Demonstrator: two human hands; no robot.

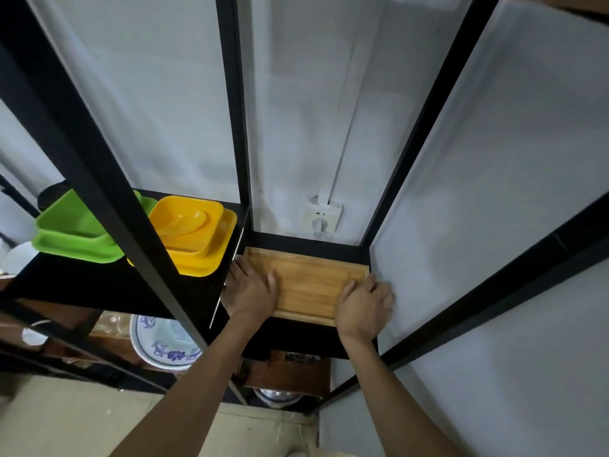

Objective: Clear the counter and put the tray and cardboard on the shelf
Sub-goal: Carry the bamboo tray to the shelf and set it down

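Both hands (252, 288) gripping tray (309, 278) ends

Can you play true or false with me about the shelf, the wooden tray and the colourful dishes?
1. Both hands are on the wooden tray. True: the left hand is at its left side and the right hand at its right.
2. The tray sits on the floor. False: it rests on a black shelf.
3. The yellow dishes are left of the tray. True.
4. The green dishes are stacked inside the tray. False: they sit on the neighbouring shelf, left of the yellow ones.
5. A wall socket is behind the tray. True.
6. The tray is full of cups. False: nothing shows in it.
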